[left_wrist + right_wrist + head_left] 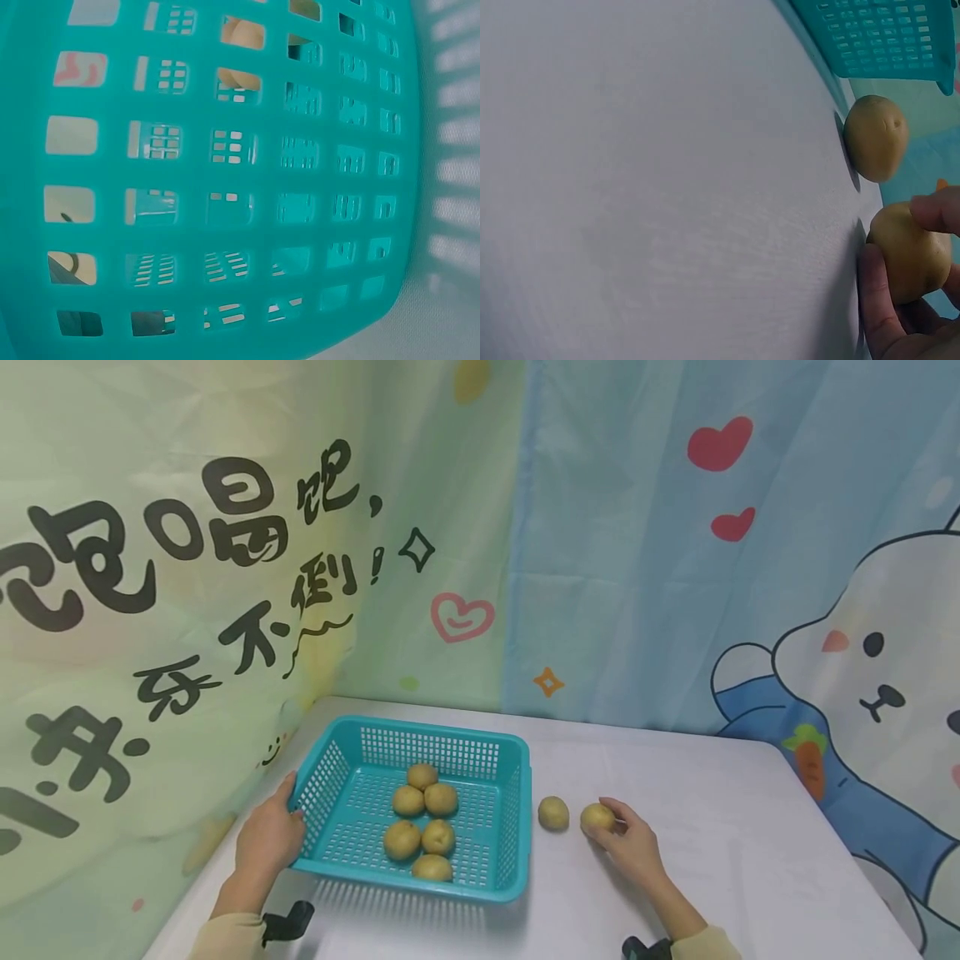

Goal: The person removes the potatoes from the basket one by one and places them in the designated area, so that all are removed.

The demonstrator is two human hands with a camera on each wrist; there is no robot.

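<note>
A turquoise plastic basket (513,827) with perforated walls holds several potatoes (402,840) in the middle of its floor. At its left side my left hand (266,835) grips the rim. The basket's lattice wall (199,180) fills most of the left wrist view, where no fingers show. To the right of the basket, my right hand (628,847) holds a potato (597,818) between thumb and fingers, low over the table. Another potato (553,813) lies between that hand and the basket, not touching either. The right wrist view shows fingers (876,300) around the held potato.
A white-covered table (720,843) carries everything. Printed curtains (615,568) hang behind it and along the left side, close to my left hand. Black straps (288,922) cross both wrists.
</note>
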